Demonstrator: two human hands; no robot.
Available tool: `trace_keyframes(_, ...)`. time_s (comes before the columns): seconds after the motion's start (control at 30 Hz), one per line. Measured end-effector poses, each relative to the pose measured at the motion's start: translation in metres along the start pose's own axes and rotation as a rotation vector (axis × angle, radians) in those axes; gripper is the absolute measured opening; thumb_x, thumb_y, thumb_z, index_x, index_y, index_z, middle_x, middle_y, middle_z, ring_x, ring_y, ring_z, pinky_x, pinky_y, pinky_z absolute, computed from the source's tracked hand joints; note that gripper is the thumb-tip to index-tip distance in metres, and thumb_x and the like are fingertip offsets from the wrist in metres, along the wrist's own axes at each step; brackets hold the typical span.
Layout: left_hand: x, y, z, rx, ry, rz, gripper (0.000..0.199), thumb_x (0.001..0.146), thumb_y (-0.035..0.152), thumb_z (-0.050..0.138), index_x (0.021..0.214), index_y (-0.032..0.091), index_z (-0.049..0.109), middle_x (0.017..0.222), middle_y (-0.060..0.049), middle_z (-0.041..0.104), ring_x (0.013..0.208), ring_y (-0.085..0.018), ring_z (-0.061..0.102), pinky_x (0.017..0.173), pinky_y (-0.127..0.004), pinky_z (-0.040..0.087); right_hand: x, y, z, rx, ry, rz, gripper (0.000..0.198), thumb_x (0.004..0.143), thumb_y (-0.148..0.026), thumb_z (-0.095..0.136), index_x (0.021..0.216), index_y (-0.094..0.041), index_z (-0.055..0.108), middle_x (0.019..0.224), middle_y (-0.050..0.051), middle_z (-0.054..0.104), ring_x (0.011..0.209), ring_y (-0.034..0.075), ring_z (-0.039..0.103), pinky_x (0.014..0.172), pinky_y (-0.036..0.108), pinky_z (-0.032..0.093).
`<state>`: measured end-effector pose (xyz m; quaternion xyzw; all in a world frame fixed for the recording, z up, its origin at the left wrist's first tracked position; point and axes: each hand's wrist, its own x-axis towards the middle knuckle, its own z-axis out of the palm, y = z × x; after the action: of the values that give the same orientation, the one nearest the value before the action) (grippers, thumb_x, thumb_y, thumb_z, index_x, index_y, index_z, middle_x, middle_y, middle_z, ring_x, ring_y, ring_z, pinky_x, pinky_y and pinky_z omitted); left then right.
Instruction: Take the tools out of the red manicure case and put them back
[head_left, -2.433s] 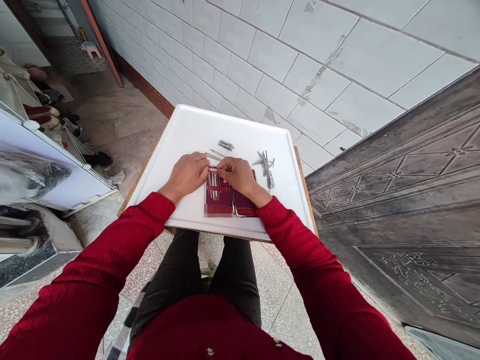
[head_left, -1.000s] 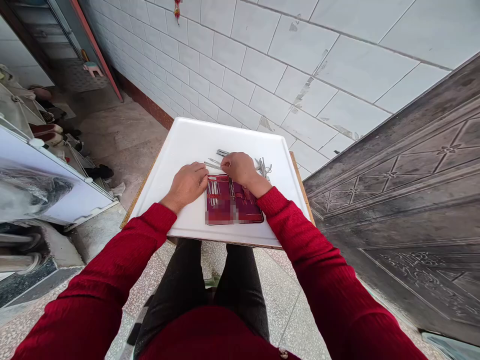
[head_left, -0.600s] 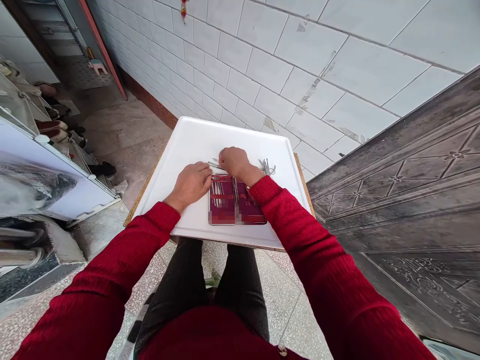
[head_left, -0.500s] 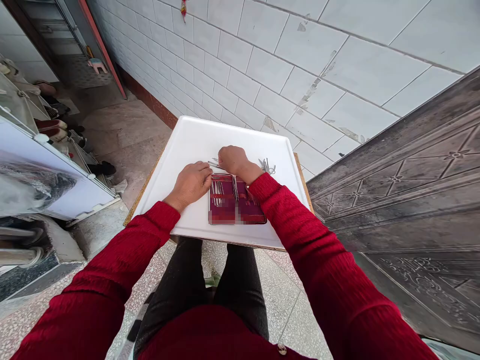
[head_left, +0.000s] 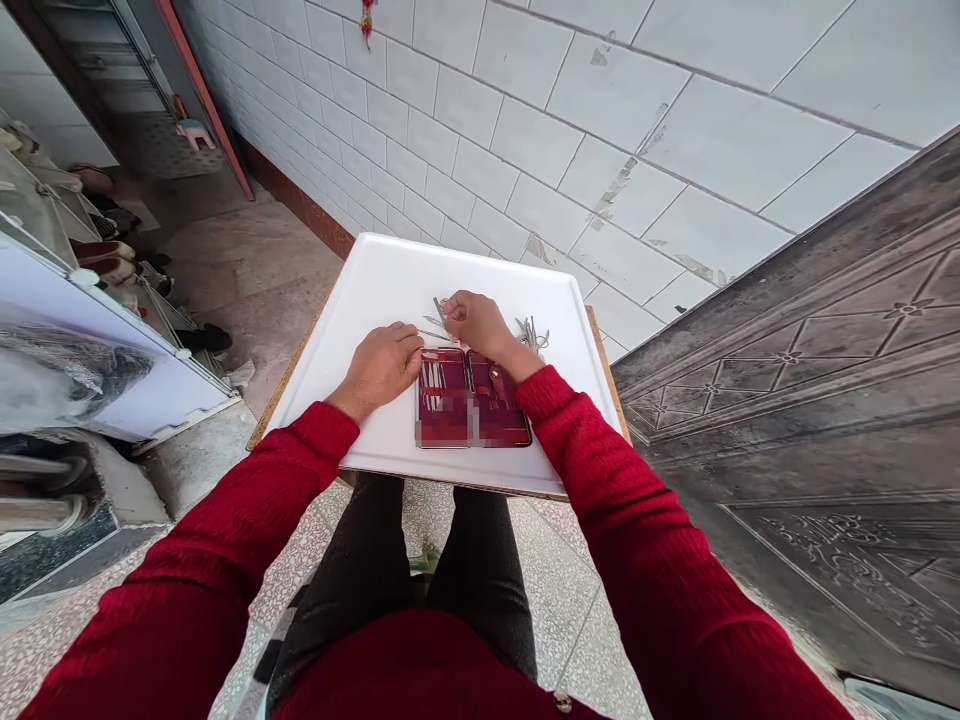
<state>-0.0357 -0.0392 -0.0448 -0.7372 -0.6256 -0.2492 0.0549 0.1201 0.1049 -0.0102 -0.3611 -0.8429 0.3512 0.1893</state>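
Note:
A dark red manicure set case (head_left: 444, 425) lies open on the white board (head_left: 315, 400), with several slim silver tools (head_left: 433, 378) in the loops of its left half. My left hand (head_left: 384, 365) is closed at the case's upper left edge, fingers curled and thumb against its side. Beyond the case, my right hand (head_left: 478, 322) pinches a small silver tool (head_left: 439, 308); its exact kind is too small to tell. Thin metal tools (head_left: 433, 335) lie on the board between my hands. The right half shows a snapped strap (head_left: 496, 376).
To the right of my right hand lies a pile of silver scissors and other metal tools (head_left: 532, 332). A white tiled wall (head_left: 480, 140) rises behind the board. A dark patterned metal door (head_left: 810, 370) stands at right, and a shoe rack (head_left: 112, 270) at left.
My right hand has drawn back slightly to the right and turned, and the small silver tool in its fingers now shows. The case's strap is uncovered. My left hand has stayed in place.

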Motion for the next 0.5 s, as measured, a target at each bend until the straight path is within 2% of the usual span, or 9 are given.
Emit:
trace_keyframes(0.1,0.0,-0.001,0.0,-0.007,-0.001,0.007,0.028,0.099,0.019,0.045,0.098,0.02,0.073,0.112,-0.012,0.075,0.11,-0.03,0.068,0.095,-0.048,0.056,-0.022,0.008,-0.001,0.342,-0.046,0.047,0.045,0.082,-0.012,0.066,0.126,-0.02,0.063,0.066,-0.006,0.067,0.053,0.014,0.062,0.051,0.026,0.051)
trace_keyframes(0.17,0.0,-0.001,0.001,-0.008,-0.001,0.006,0.027,0.099,0.019,0.045,0.097,0.02,0.072,0.112,-0.012,0.075,0.11,-0.03,0.068,0.095,-0.048,0.056,-0.035,0.012,-0.001,0.466,-0.079,0.035,0.052,0.078,-0.014,0.069,0.129,-0.021,0.062,0.064,-0.007,0.067,0.051,0.014,0.062,0.048,0.024,0.05)
trace_keyframes(0.37,0.001,0.0,-0.001,0.003,-0.011,0.001,0.026,0.099,0.019,0.045,0.096,0.02,0.071,0.11,-0.011,0.075,0.108,-0.029,0.068,0.094,-0.047,0.056,-0.048,0.016,0.005,0.578,-0.14,0.048,0.045,0.074,-0.021,0.079,0.115,-0.02,0.062,0.06,-0.008,0.067,0.049,0.013,0.065,0.044,0.019,0.049)
trace_keyframes(0.5,0.0,0.0,-0.001,0.006,0.006,-0.001,0.026,0.099,0.019,0.046,0.096,0.021,0.072,0.111,-0.011,0.075,0.111,-0.029,0.068,0.095,-0.047,0.056,-0.049,0.019,0.011,0.555,-0.11,0.041,0.037,0.077,-0.024,0.08,0.109,-0.02,0.062,0.06,-0.007,0.069,0.043,0.01,0.058,0.042,0.019,0.046)
